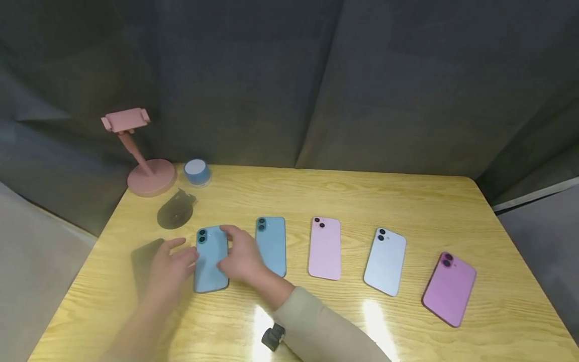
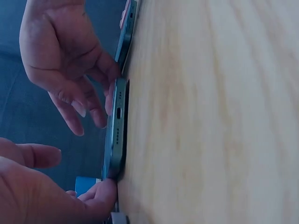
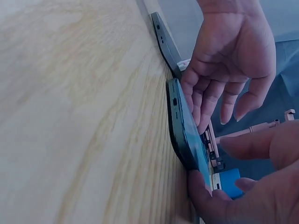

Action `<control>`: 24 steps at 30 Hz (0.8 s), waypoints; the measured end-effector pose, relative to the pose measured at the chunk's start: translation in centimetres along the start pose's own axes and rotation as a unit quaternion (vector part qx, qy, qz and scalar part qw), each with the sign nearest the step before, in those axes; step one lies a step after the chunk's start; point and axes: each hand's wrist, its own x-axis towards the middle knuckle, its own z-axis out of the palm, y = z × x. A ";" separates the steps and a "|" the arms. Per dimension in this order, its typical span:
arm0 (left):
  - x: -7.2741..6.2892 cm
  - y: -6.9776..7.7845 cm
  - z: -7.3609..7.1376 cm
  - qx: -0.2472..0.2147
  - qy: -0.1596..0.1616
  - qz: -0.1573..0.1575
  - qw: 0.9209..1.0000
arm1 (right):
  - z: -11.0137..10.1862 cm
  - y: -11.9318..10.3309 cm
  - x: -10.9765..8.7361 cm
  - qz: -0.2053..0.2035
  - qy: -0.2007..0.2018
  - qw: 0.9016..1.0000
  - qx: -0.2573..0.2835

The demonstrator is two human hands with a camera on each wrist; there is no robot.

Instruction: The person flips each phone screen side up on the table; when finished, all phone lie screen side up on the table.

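A blue phone (image 1: 210, 266) lies camera side up on the wooden table, between both hands. At its left edge are the fingertips of my left hand (image 1: 169, 266); the fingers are spread and slightly bent. My right hand (image 1: 244, 256) is at the opposite edge, index finger by the top corner and thumb lower down. In the left wrist view, fingers from both sides touch the sides of the phone (image 2: 117, 126), whose charging port faces the camera. The right wrist view shows the same phone (image 3: 184, 128) low against the tabletop, fingertips along both edges.
Rightward stand another blue phone (image 1: 274, 246), a pink phone (image 1: 324, 249), a white phone (image 1: 385, 261) and a purple phone (image 1: 450, 290). A dark phone (image 1: 143, 256) lies left. Behind are a pink phone stand (image 1: 151, 178), a blue-and-white cylinder (image 1: 197, 173) and a dark rounded object (image 1: 175, 211).
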 end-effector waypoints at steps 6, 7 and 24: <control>0.1 -0.1 -0.1 0.043 -0.006 0.006 0.999 | 0.3 -0.2 0.2 -0.004 -0.007 1.000 -0.022; 0.1 -0.1 -0.1 0.047 -0.012 0.005 0.999 | 0.4 -0.2 0.2 -0.003 -0.011 1.000 -0.022; -0.4 0.4 -0.1 0.064 -0.026 0.028 0.997 | 0.7 -0.2 0.2 0.027 -0.102 0.949 0.298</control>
